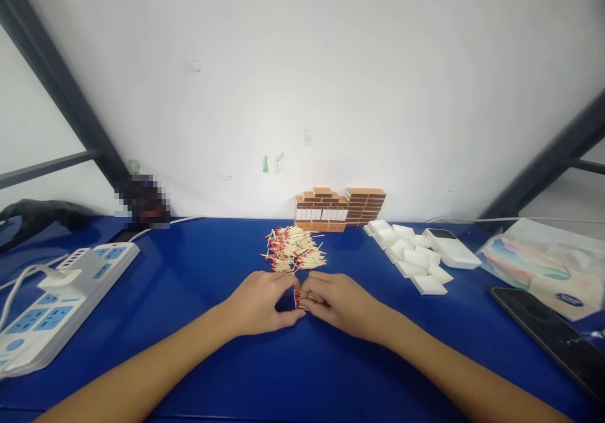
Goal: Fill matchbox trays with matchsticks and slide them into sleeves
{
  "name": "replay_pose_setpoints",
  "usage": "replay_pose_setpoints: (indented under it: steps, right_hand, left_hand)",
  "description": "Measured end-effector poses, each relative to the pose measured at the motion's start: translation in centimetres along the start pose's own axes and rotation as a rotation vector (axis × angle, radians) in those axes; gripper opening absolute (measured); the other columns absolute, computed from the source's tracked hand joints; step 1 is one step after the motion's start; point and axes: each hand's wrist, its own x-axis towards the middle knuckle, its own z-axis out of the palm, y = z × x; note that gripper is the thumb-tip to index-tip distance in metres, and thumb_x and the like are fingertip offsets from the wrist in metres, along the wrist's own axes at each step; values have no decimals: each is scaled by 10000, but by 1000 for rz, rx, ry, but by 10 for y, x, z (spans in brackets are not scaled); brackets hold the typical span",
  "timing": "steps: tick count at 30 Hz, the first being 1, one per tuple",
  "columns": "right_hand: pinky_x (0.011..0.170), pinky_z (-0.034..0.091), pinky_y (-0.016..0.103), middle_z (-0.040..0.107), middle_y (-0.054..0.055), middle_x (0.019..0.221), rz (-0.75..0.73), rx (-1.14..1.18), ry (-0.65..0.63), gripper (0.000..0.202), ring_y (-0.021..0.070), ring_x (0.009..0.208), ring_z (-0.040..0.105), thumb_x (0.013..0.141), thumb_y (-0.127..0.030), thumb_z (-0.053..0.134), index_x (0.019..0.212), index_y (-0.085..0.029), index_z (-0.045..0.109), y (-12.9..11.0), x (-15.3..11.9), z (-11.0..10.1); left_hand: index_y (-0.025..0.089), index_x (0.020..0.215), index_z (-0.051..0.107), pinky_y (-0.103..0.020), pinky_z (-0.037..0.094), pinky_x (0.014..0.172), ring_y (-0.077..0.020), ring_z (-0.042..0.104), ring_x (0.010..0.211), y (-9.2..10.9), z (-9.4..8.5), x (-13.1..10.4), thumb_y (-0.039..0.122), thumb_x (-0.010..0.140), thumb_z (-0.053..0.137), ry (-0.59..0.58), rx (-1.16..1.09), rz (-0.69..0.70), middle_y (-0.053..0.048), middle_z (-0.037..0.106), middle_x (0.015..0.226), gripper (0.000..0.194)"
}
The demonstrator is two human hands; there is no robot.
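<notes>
Just in front of the match pile, a small white matchbox tray (296,299) holding red-tipped matches lies between my hands. My left hand (265,301) grips its left end, thumb at the near side and forefinger at the far side. The curled fingers of my right hand (345,304) close over the matches in the tray and hide its right part. A heap of loose matches (302,253), red heads mostly to the left, lies on the blue table (198,379) just beyond my fingers.
Stacked brown matchboxes (366,207) stand against the wall. White trays (416,258) lie scattered at right, beside a white device (452,249). Farther right are a dark phone (543,335) and a plastic packet (543,265). A power strip (42,319) with cables sits at left.
</notes>
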Motion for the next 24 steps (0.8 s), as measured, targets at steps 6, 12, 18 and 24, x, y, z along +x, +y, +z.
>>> replay_pose_setpoints:
  steps: [6, 12, 18, 24]
  right_hand:
    - [640, 396, 242, 658, 10, 855, -11, -4, 19, 87, 130, 696, 581, 971, -222, 593, 906, -205, 648, -1, -1, -6]
    - [620, 371, 253, 654, 23, 872, 67, -128, 175, 108, 140, 699, 578, 1006, -249, 558, 958, -202, 643, 17, 0, -19]
    - [610, 366, 272, 615, 3, 822, 280, -217, 239, 196, 144, 644, 547, 958, -394, 639, 916, -205, 611, 39, 3, -15]
    - [600, 358, 269, 608, 0, 825, 288, -174, 231, 182, 146, 665, 548, 957, -364, 642, 894, -201, 591, 40, 10, -2]
  left_hand:
    - [226, 1036, 642, -263, 400, 597, -155, 620, 659, -1, 0, 1, 422, 864, 691, 25, 13, -1, 16, 672, 796, 266]
    - [231, 1063, 654, -259, 400, 585, -148, 608, 623, 2, -1, -1, 446, 846, 710, 42, 9, -12, 30, 652, 741, 311]
    - [244, 1085, 659, -255, 423, 627, -153, 630, 659, 1, 1, -2, 448, 861, 688, 23, -15, 5, 25, 676, 775, 305]
    - [249, 1078, 660, -255, 414, 618, -153, 630, 654, 1, 1, -2, 454, 860, 688, 11, -15, 2, 32, 671, 753, 300]
